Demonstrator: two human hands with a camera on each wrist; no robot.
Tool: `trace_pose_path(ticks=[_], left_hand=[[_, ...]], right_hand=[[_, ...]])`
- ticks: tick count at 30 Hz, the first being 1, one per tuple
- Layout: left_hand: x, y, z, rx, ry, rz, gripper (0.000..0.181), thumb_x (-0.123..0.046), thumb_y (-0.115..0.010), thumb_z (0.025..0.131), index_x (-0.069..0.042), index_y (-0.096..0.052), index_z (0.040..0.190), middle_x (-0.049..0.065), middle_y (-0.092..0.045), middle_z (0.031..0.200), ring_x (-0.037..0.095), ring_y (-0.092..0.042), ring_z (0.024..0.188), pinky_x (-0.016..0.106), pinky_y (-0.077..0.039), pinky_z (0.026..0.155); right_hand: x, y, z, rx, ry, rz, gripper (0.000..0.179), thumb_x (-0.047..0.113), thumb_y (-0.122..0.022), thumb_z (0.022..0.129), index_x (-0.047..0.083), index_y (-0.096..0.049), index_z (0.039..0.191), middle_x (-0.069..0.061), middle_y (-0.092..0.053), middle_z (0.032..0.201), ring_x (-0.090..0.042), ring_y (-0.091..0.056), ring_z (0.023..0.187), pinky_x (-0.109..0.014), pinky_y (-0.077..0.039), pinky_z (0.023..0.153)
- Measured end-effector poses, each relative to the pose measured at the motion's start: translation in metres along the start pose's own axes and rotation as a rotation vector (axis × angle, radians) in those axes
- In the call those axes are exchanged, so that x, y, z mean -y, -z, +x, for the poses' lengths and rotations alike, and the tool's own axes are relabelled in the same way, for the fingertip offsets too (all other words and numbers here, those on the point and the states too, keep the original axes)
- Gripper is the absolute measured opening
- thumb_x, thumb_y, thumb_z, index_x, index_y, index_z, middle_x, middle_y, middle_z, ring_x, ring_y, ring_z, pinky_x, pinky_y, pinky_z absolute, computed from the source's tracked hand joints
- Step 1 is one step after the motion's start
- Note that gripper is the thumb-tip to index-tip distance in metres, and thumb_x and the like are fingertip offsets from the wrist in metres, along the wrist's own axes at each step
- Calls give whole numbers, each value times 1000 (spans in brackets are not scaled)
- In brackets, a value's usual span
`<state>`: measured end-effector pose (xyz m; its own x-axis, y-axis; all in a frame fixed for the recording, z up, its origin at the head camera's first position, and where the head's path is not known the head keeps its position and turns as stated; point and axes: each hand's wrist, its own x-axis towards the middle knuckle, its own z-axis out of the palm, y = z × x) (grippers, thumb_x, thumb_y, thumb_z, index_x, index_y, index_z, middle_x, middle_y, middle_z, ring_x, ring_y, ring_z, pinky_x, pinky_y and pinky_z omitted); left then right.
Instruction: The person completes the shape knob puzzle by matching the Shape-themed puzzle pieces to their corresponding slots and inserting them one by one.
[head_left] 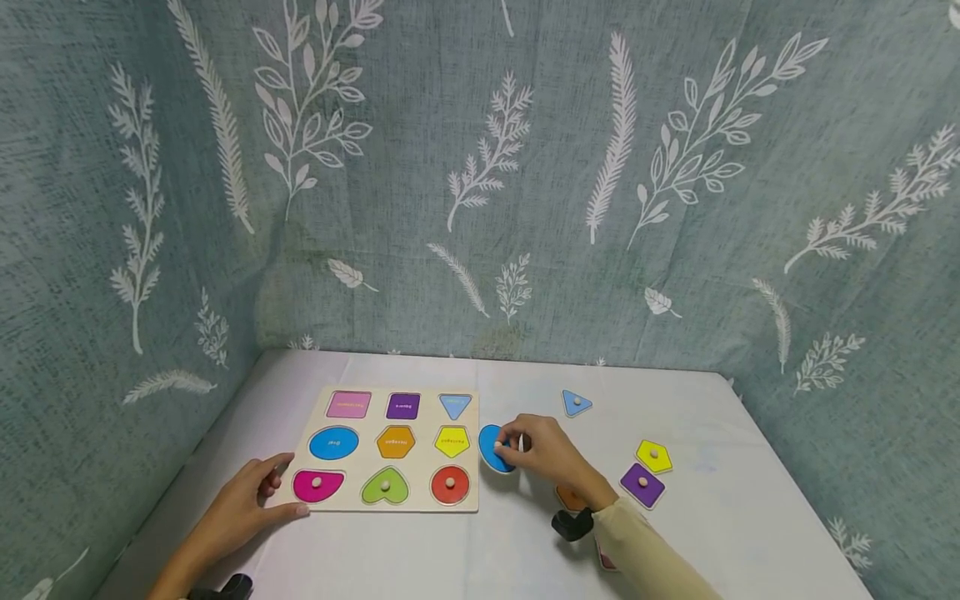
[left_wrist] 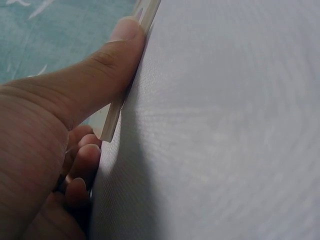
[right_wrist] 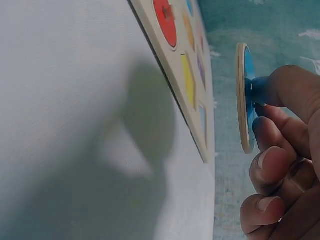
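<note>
My right hand (head_left: 551,454) pinches the small knob of a blue oval puzzle piece (head_left: 490,450), raised just beyond the right edge of the wooden puzzle board (head_left: 426,460). In the right wrist view the oval piece (right_wrist: 242,100) stands on edge, clear of the table. My left hand (head_left: 240,500) grips the board's near left corner, its thumb (left_wrist: 107,62) along the front edge. Knobbed pieces fill the front row: a magenta one (head_left: 326,487), a green heart (head_left: 393,492) and a red circle (head_left: 450,492). The blue oval recess (head_left: 333,443) and the other recesses behind show printed labels.
Right of the board lie a light blue triangle (head_left: 572,407), a yellow pentagon (head_left: 650,460) and a purple square (head_left: 637,492). An orange piece (head_left: 567,498) and a dark pink one (head_left: 606,563) are partly hidden by my right arm. Patterned cloth (head_left: 480,167) surrounds the white table.
</note>
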<state>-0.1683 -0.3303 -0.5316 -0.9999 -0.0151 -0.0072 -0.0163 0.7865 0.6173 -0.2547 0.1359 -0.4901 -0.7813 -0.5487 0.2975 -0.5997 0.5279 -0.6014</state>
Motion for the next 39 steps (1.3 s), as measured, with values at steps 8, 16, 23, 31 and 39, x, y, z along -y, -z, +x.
trace_pose_path(ticks=[8, 16, 23, 31, 39], left_hand=[[0, 2, -3, -3, -4, 5, 99, -48, -92, 70, 7, -51, 141, 7, -42, 92, 24, -46, 91, 34, -42, 70], [3, 1, -4, -4, -6, 2, 96, -47, -92, 72, 7, -52, 141, 7, -43, 92, 23, -46, 91, 33, -42, 70], [3, 1, -5, -10, 2, 2, 97, -48, -92, 71, 6, -52, 141, 7, -43, 92, 23, -46, 91, 32, -42, 70], [1, 0, -4, -7, 23, 3, 101, -51, -93, 68, 6, -52, 142, 7, -43, 92, 24, -47, 91, 36, -44, 73], [0, 1, -2, -11, 3, -5, 99, -49, -93, 68, 4, -52, 142, 7, -44, 92, 23, -47, 90, 35, -44, 72]], right_hand=[[3, -11, 10, 21, 31, 15, 7, 24, -78, 94, 19, -73, 93, 13, -55, 78, -6, -49, 68, -23, -45, 61], [11, -23, 23, 39, 50, 31, 6, 24, -78, 94, 20, -74, 93, 13, -56, 78, -12, -53, 68, -23, -46, 62], [13, -32, 33, 48, 72, 53, 6, 23, -79, 93, 20, -73, 92, 14, -56, 77, -4, -50, 67, -21, -46, 62], [18, -39, 42, 57, 92, 41, 5, 23, -78, 94, 21, -73, 92, 14, -55, 77, -5, -50, 67, -20, -44, 62], [25, -45, 53, 85, 91, 51, 6, 23, -77, 95, 20, -73, 92, 13, -55, 76, -4, -48, 67, -21, -44, 60]])
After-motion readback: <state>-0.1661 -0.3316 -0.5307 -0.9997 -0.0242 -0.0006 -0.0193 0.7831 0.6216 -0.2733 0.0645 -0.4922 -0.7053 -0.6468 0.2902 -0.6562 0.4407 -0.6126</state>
